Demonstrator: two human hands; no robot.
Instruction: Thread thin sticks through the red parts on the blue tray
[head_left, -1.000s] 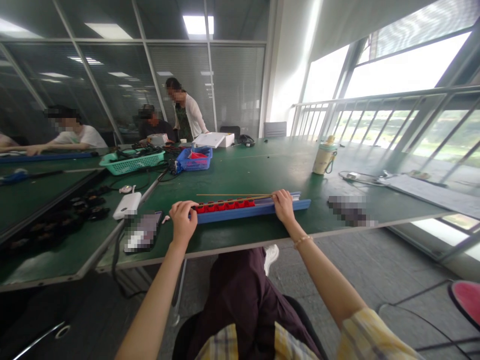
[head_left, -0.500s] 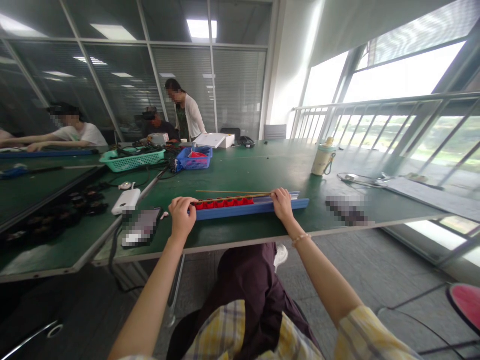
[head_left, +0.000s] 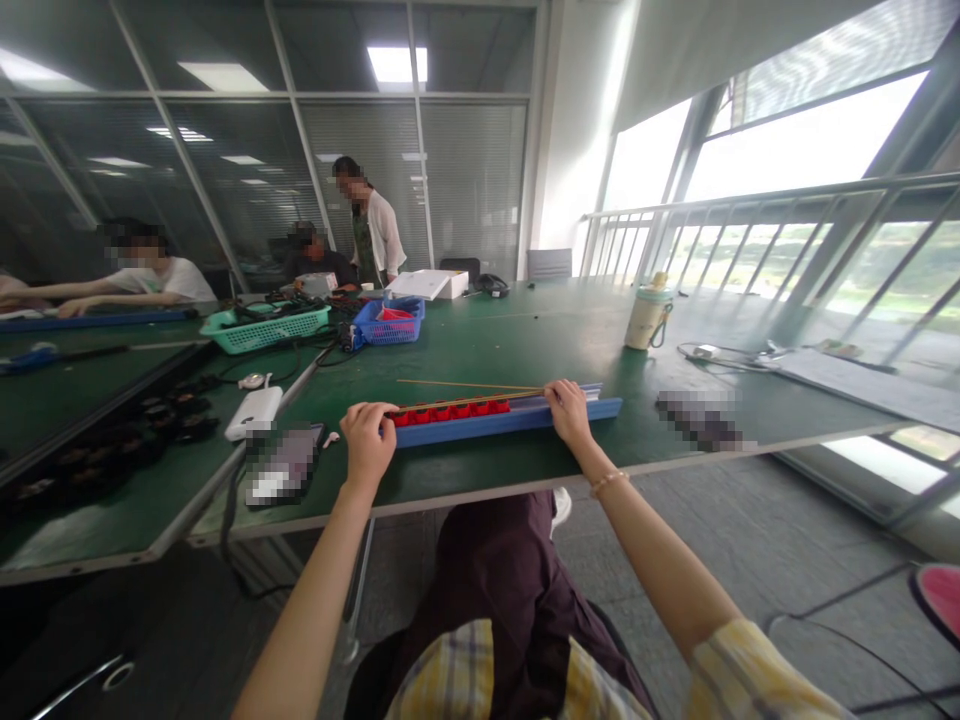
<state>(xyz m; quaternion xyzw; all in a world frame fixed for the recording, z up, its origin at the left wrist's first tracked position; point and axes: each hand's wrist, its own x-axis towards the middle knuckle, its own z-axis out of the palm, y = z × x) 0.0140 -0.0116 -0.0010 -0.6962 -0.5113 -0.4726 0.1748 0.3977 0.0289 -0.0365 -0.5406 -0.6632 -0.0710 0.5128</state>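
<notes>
A long blue channel [head_left: 495, 420] lies along the near edge of the green table. Several red pieces [head_left: 453, 410] sit in a row inside its left and middle part. Thin yellowish strips [head_left: 480, 395] run above the red pieces. My left hand [head_left: 369, 435] is closed at the channel's left end, its fingertips on the end of a strip. My right hand [head_left: 568, 410] is closed round the strips near the channel's right end.
Left of the channel lie a phone [head_left: 287, 465] and a white case [head_left: 253, 413]. Behind are a green basket [head_left: 266, 330] and a blue basket [head_left: 388, 325]. At the right are a bottle [head_left: 647, 318] and another phone [head_left: 699, 418]. People are across the tables.
The view has shifted slightly. Both hands stay at the channel's ends, and the strips and red pieces keep nearly the same places.
</notes>
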